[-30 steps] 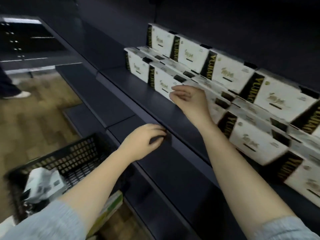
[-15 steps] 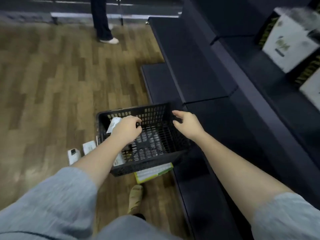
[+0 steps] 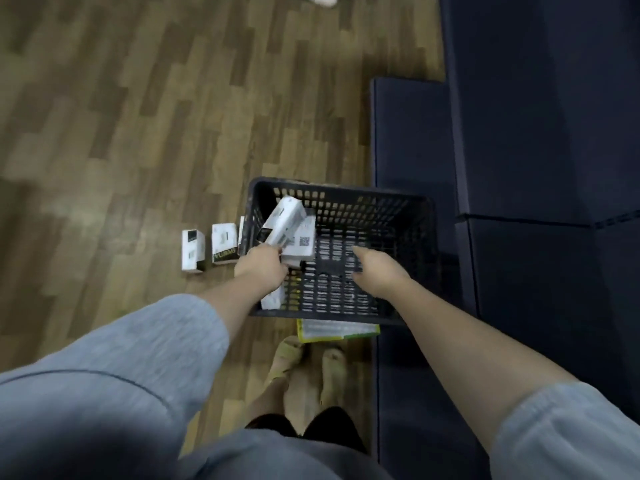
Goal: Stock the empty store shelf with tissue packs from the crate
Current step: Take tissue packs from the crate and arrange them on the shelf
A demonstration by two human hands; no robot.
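Inside the crate (image 3: pixel 341 199), left hand (image 3: pixel 261 268) grasps a light, stiff tissue pack (image 3: pixel 284 221) endwise; right hand (image 3: pixel 375 270) hovers released.

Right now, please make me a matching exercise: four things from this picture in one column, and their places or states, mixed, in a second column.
Things:
1. left hand
2. right hand
3. black crate
4. two packs by the crate

Places or states:
A. stands on the wooden floor next to the dark shelf base
B. on the floor, outside the crate's left wall
C. holds a white tissue pack
D. holds nothing, reaching into the crate

Pairs: 1-C, 2-D, 3-A, 4-B
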